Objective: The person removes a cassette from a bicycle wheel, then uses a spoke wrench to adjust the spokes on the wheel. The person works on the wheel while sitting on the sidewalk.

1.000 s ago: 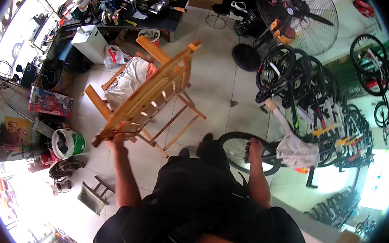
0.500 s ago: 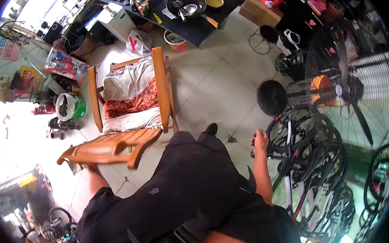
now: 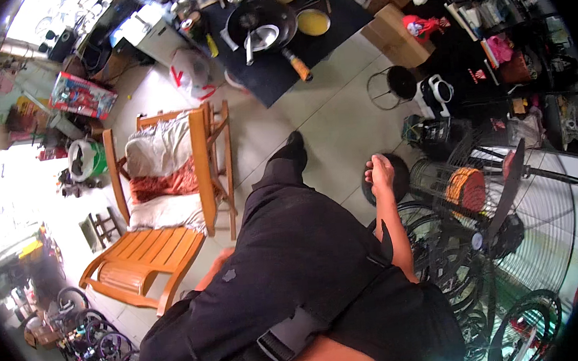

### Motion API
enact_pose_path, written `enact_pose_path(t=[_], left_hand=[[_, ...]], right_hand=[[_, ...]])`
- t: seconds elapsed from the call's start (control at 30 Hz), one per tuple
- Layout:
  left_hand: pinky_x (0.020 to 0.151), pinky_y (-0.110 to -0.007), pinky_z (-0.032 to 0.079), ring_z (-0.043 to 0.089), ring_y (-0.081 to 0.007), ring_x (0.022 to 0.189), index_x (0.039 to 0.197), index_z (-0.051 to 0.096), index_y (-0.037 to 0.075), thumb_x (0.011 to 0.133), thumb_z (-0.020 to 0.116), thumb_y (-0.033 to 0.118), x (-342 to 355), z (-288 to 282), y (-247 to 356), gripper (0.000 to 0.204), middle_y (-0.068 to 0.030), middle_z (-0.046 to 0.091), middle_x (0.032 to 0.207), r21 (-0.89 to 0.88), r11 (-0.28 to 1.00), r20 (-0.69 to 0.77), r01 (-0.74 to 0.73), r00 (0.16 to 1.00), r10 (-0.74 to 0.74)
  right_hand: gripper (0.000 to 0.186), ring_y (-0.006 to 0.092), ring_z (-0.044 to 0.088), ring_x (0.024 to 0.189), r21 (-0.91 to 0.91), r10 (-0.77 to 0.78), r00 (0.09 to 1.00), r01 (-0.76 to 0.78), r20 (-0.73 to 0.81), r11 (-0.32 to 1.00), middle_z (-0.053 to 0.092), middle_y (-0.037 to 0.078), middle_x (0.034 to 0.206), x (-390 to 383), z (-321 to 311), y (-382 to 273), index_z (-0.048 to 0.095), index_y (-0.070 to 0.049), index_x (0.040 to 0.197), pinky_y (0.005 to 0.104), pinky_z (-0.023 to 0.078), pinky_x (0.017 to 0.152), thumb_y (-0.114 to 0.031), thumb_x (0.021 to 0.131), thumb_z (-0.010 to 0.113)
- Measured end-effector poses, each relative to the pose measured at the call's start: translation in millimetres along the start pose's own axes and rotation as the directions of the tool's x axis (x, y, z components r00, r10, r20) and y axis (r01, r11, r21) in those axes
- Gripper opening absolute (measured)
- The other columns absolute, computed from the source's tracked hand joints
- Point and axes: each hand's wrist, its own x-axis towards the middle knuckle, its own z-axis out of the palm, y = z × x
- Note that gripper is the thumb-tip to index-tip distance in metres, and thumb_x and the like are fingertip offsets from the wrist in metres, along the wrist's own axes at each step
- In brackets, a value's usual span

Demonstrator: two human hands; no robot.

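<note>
My right hand (image 3: 381,174) hangs at my side over the floor, its fingers loosely curled and nothing visible in them. Below it lies a round black base (image 3: 397,175), and the bicycles are close by. My left hand (image 3: 224,256) shows only in part beside my dark clothing, its fingers hidden. To its left stands a wooden rocking chair (image 3: 201,167) with slatted wood, draped with pale cloth (image 3: 157,150) and a red patterned cloth (image 3: 167,183). My left hand appears apart from the chair. One dark shoe (image 3: 294,147) is forward on the tiles.
Ahead is a black table (image 3: 268,90) carrying a frying pan (image 3: 284,28) and a yellow-filled bowl (image 3: 314,22). A standing fan (image 3: 477,240) and several bicycles (image 3: 436,237) crowd the right. Cardboard boxes (image 3: 396,36) lie far right; a bucket (image 3: 87,159) stands left.
I have stepped forward; the table is nearer and the rocking chair sits further left and lower in view. My left hand has come away from beside the chair's back toward my body.
</note>
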Motion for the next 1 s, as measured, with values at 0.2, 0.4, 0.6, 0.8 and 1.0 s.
enact_pose_path(t=[0.2, 0.4, 0.6, 0.8, 1.0], left_hand=[[0.069, -0.040, 0.057, 0.070, -0.0210, 0.087, 0.127, 0.066, 0.009, 0.093, 0.069, 0.026, 57.7, -77.9, 313.8, 0.038, -0.0057, 0.071, 0.104, -0.624, 0.753, -0.164, -0.210, 0.977, 0.137], [0.058, -0.027, 0.051, 0.068, -0.0182, 0.077, 0.135, 0.058, 0.006, 0.098, 0.069, 0.019, 38.5, -128.9, 505.5, 0.041, -0.0105, 0.071, 0.109, -0.686, 0.546, -0.345, -0.480, 0.876, 0.337], [0.059, -0.029, 0.054, 0.069, -0.0154, 0.079, 0.128, 0.065, 0.004, 0.096, 0.073, 0.024, 58.4, -79.6, 581.9, 0.039, -0.0058, 0.072, 0.102, -0.623, 0.623, -0.508, -0.474, 0.850, 0.139], [0.059, -0.032, 0.055, 0.069, -0.0175, 0.079, 0.128, 0.065, 0.007, 0.094, 0.071, 0.025, 48.1, -3.1, 629.4, 0.039, -0.0050, 0.071, 0.100, -0.680, 0.623, -0.531, -0.387, 0.846, -0.054], [0.069, -0.039, 0.055, 0.070, -0.0213, 0.086, 0.123, 0.065, 0.011, 0.096, 0.068, 0.027, 16.1, 27.5, 748.3, 0.031, -0.0027, 0.071, 0.100, -0.850, 0.466, -0.388, -0.245, 0.890, -0.239]], right_hand=[[0.026, 0.0131, 0.059, 0.055, 0.008, -0.100, 0.993, 0.100, 0.061, 0.995, 0.067, 0.006, 0.088, 95.4, 15.9, -142.2, 0.061, -0.007, 0.120, 0.0288, 0.047, 0.045, -0.025, 0.101, 0.061], [0.025, 0.0128, 0.058, 0.053, -0.009, -0.080, 0.996, 0.081, 0.049, 0.997, 0.066, 0.007, 0.085, 209.1, 36.4, -225.6, 0.061, -0.005, 0.118, 0.0300, 0.046, 0.043, -0.024, 0.101, 0.061], [0.024, 0.0127, 0.058, 0.051, -0.103, -0.107, 0.983, 0.123, 0.150, 0.987, 0.066, 0.005, 0.082, 350.5, 74.7, -290.9, 0.066, -0.005, 0.113, 0.0289, 0.046, 0.041, -0.024, 0.100, 0.059], [0.025, 0.0143, 0.057, 0.050, -0.137, -0.143, 0.972, 0.170, 0.187, 0.976, 0.065, 0.006, 0.082, 445.7, 82.5, -408.1, 0.063, -0.004, 0.110, 0.0298, 0.046, 0.041, -0.026, 0.099, 0.061], [0.024, 0.0141, 0.058, 0.050, -0.114, -0.134, 0.983, 0.149, 0.125, 0.982, 0.064, 0.005, 0.082, 482.2, 66.5, -462.6, 0.061, -0.006, 0.108, 0.0294, 0.046, 0.039, -0.028, 0.099, 0.061]])
